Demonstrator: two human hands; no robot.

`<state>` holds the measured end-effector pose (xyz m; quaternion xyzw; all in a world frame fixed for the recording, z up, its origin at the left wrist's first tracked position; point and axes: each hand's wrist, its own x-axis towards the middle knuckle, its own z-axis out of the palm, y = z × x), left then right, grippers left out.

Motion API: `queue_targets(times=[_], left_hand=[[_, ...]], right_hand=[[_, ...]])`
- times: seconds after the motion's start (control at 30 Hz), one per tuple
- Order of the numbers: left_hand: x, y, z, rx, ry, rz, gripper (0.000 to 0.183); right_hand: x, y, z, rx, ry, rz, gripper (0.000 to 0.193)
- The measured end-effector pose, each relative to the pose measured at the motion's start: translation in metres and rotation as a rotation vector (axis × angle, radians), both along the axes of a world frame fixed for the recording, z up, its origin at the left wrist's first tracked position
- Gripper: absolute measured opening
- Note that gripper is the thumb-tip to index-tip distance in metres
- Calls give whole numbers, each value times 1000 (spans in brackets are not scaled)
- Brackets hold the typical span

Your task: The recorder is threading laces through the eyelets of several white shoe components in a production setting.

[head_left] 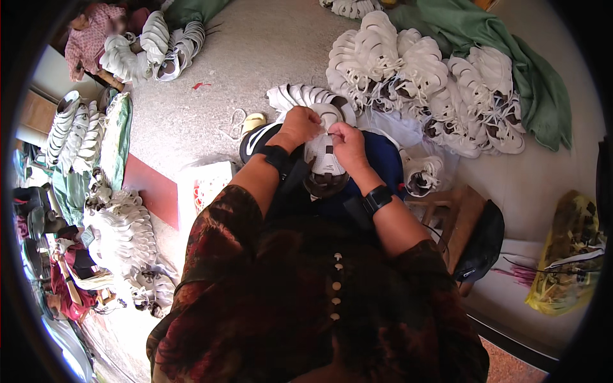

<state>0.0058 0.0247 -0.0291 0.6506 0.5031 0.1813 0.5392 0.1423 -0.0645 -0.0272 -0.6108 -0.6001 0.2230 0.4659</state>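
Most of the view behind is taken up by the grey floor (pixel 236 57). At the right, a large pile of white shoes (pixel 421 70) is heaped, flanked by a green cloth (pixel 543 96). At the left, a long stack of white shoes (pixel 121 223) is packed in tight overlap. Farther right, a yellow bag (pixel 562 255) is seen, contents unclear; a black bag (pixel 482 246) is set against a wooden stool (pixel 463 214). Just beyond the hands, a row of nested uppers (pixel 300 96) is laid. The white shoe (pixel 324 153) being worked is held at the lap, by blue fabric (pixel 383 159), its dark opening turned toward the body. Left hand (pixel 299 127): curled, fingertips closed at the shoe's far part. Right hand (pixel 348 147): thumb and fingers pinched there too, just beside the left. Exact bit gripped can't be told, too small. A yellow slipper (pixel 253 122) is seen left of the left hand; a red scrap (pixel 201 85) is seen beyond it.
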Motion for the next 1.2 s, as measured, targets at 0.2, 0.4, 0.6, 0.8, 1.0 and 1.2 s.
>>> queue_targets(times=[0.2, 0.4, 0.6, 0.8, 1.0, 1.2], left_hand=[[2, -29, 8, 530, 277, 81, 17], [-4, -39, 17, 667, 458, -264, 24], [7, -39, 30, 590, 564, -308, 22], [-20, -25, 15, 276, 178, -177, 26], [-21, -24, 5, 177, 17, -116, 23], [-20, -45, 12, 424, 138, 21, 14]], right_hand=[[1, 3, 3, 4, 22, 24, 15], [-5, 4, 6, -23, -143, 47, 9], [-10, 1, 10, -7, -593, 52, 4], [-16, -4, 20, -9, -677, 116, 8], [-15, 0, 23, 69, -812, 179, 7], [63, -14, 92, -41, 1213, 366, 5]])
